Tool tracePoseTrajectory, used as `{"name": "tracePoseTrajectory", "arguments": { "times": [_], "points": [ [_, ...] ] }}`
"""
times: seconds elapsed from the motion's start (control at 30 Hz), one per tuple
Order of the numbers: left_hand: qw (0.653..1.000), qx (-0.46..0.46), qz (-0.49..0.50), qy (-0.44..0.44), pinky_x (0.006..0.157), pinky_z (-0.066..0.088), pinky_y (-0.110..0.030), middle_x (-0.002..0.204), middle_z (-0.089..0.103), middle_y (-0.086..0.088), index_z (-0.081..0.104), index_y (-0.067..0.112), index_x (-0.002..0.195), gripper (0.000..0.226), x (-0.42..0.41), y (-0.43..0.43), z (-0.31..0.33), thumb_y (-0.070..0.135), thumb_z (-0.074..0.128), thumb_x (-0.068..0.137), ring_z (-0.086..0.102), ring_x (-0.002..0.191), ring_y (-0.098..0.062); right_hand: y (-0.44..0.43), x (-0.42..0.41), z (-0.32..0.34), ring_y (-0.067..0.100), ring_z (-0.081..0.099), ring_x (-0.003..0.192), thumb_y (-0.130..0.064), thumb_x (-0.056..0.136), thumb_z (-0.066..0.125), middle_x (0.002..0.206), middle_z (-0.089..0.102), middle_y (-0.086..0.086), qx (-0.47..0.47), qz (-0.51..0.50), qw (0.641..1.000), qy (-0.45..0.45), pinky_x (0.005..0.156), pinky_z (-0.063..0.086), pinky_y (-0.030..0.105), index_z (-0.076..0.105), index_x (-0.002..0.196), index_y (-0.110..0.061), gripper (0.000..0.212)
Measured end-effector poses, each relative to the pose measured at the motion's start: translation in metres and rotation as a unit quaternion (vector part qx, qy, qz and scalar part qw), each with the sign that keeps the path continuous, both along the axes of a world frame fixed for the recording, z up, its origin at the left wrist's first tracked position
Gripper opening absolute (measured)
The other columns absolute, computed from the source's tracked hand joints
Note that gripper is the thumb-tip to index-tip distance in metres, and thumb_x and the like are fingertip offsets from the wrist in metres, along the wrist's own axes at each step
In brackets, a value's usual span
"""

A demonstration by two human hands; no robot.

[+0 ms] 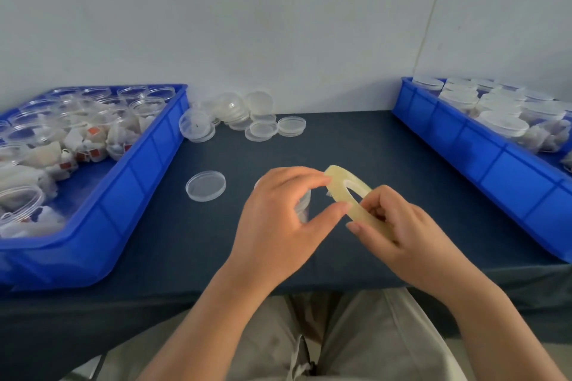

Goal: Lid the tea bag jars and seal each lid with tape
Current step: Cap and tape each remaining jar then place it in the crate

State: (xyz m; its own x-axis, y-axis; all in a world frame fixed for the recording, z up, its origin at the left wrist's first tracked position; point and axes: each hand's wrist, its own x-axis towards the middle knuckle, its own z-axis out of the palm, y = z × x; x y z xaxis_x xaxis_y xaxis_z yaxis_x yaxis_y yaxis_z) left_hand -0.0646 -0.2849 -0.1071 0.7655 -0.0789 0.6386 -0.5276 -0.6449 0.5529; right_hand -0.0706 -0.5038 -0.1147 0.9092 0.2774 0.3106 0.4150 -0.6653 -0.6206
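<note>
At centre frame my right hand [399,226] grips the tape roll [349,189]. My left hand [278,213] pinches its rim, probably seeking the free end. I'd peel slowly and keep the strip untwisted. The jar [302,206] sits just behind my left hand, with a loose lid [205,185] further left. No writing is legible.

Soft even light, wide-angle edge distortion.

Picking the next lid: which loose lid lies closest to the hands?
The single lid lying alone just left of the left hand; the other loose lids are heaped farther back.
</note>
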Motion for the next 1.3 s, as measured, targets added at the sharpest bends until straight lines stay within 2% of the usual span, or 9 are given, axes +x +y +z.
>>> {"name": "tracePoseTrajectory", "arguments": {
  "times": [0.17, 0.33, 0.57, 0.73, 0.8, 0.9, 1.0, 1.1, 1.3],
  "points": [
    [0.998, -0.065, 0.019, 0.002, 0.090, 0.058, -0.035, 0.109, 0.076, 0.022, 0.082, 0.029, 0.105, 0.011, -0.005, -0.003, -0.002, 0.033, 0.073, 0.100, 0.070, 0.109, -0.005, 0.011, -0.002, -0.007, 0.014, 0.056, 0.073, -0.071, 0.090, 0.056, 0.090, 0.061, -0.013, 0.027, -0.004, 0.999, -0.022, 0.062, 0.044, 0.024, 0.052, 0.095, -0.033, 0.038],
    [0.996, -0.010, 0.076, -0.044, 0.073, 0.059, -0.039, 0.101, 0.079, 0.014, 0.082, 0.021, 0.108, 0.020, -0.012, -0.001, -0.005, 0.029, 0.065, 0.104, 0.073, 0.092, -0.008, 0.025, -0.001, -0.018, 0.015, 0.053, 0.065, -0.065, 0.090, 0.057, 0.081, 0.060, -0.005, 0.095, -0.024, 0.995, -0.029, 0.054, 0.040, 0.018, 0.052, 0.092, -0.033, 0.032],
    [0.991, 0.086, 0.066, -0.082, 0.049, 0.053, -0.037, 0.078, 0.074, 0.010, 0.079, 0.019, 0.108, 0.028, -0.020, -0.005, 0.001, 0.031, 0.053, 0.108, 0.063, 0.060, -0.010, 0.038, -0.007, -0.022, 0.019, 0.062, 0.066, -0.034, 0.106, 0.045, 0.077, 0.061, 0.008, 0.201, 0.062, 0.977, 0.046, 0.062, 0.051, 0.026, 0.042, 0.137, -0.048, 0.034],
    [0.992, 0.076, 0.052, -0.081, 0.054, 0.054, -0.032, 0.083, 0.076, 0.012, 0.078, 0.021, 0.108, 0.026, -0.020, -0.003, -0.004, 0.034, 0.056, 0.108, 0.061, 0.065, -0.009, 0.041, -0.006, -0.019, 0.026, 0.055, 0.066, -0.054, 0.110, 0.039, 0.080, 0.056, 0.012, 0.189, 0.031, 0.981, 0.036, 0.057, 0.049, 0.037, 0.052, 0.129, -0.047, 0.025],
    [0.993, 0.070, 0.058, -0.071, 0.055, 0.051, -0.025, 0.084, 0.076, 0.016, 0.078, 0.025, 0.106, 0.017, -0.020, -0.004, -0.006, 0.036, 0.066, 0.103, 0.059, 0.070, -0.007, 0.038, -0.005, -0.020, 0.013, 0.052, 0.064, -0.046, 0.110, 0.041, 0.076, 0.055, 0.001, 0.153, 0.025, 0.988, 0.007, 0.056, 0.043, 0.023, 0.052, 0.125, -0.047, 0.019],
    [0.992, 0.078, 0.057, -0.083, 0.059, 0.055, -0.025, 0.093, 0.078, 0.017, 0.079, 0.024, 0.106, 0.013, -0.019, -0.005, -0.010, 0.034, 0.078, 0.097, 0.068, 0.081, -0.005, 0.038, -0.005, -0.021, 0.006, 0.060, 0.081, -0.037, 0.111, 0.040, 0.082, 0.058, -0.024, 0.118, 0.024, 0.993, -0.003, 0.071, 0.043, 0.012, 0.053, 0.119, -0.048, 0.019],
    [0.993, 0.075, 0.048, -0.077, 0.061, 0.057, -0.028, 0.095, 0.077, 0.019, 0.077, 0.025, 0.106, 0.015, -0.019, -0.003, -0.013, 0.036, 0.074, 0.095, 0.069, 0.084, -0.005, 0.039, -0.005, -0.021, 0.005, 0.060, 0.081, -0.033, 0.111, 0.042, 0.081, 0.059, -0.026, 0.112, 0.017, 0.994, -0.001, 0.070, 0.041, 0.010, 0.055, 0.115, -0.045, 0.019],
    [0.994, 0.088, 0.034, -0.054, 0.069, 0.051, -0.020, 0.099, 0.073, 0.021, 0.072, 0.028, 0.108, 0.024, -0.019, -0.004, -0.014, 0.039, 0.072, 0.088, 0.066, 0.092, -0.003, 0.039, -0.005, -0.021, 0.001, 0.058, 0.077, -0.029, 0.113, 0.045, 0.080, 0.058, -0.028, 0.104, 0.008, 0.995, 0.002, 0.068, 0.041, 0.008, 0.058, 0.115, -0.042, 0.018],
    [0.983, 0.115, 0.068, -0.127, 0.071, 0.045, -0.023, 0.086, 0.075, 0.014, 0.076, 0.023, 0.094, 0.008, -0.010, 0.002, -0.017, 0.029, 0.073, 0.099, 0.062, 0.080, -0.011, 0.038, -0.005, -0.021, 0.005, 0.058, 0.080, -0.035, 0.112, 0.047, 0.081, 0.055, -0.026, 0.072, -0.010, 0.996, -0.045, 0.070, 0.041, 0.010, 0.061, 0.115, -0.040, 0.016]
  ]
}}
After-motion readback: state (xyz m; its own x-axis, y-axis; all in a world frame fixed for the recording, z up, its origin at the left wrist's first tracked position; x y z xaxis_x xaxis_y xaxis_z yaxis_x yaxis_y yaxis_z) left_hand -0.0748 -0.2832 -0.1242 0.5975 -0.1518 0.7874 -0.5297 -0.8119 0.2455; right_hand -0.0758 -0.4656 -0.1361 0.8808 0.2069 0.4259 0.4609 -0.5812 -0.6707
